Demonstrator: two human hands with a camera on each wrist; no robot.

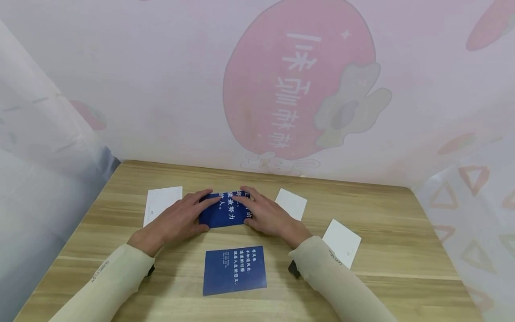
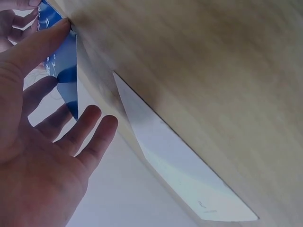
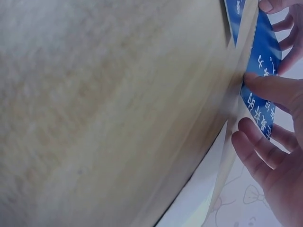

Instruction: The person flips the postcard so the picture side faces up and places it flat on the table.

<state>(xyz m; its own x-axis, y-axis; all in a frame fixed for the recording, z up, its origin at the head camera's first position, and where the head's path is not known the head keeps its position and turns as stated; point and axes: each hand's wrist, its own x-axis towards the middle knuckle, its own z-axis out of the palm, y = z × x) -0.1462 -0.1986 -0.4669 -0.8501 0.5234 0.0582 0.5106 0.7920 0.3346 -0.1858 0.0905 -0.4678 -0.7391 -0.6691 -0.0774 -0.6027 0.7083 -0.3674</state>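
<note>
A blue card printed with white characters lies between both hands near the middle of the table. My left hand holds its left end, thumb at the near corner and fingers at the far edge. At the right end, my right hand grips the card the same way, its fingers covering part of the print. In the left wrist view, the thumb meets the near edge of the card while the outer fingers stay off it. A second blue card with white print lies flat, nearer the person.
On the wooden table a white card lies beyond the left forearm. Two more white cards lie on the right, one behind the right hand and one beside the right sleeve. A printed pink-white curtain hangs behind the table.
</note>
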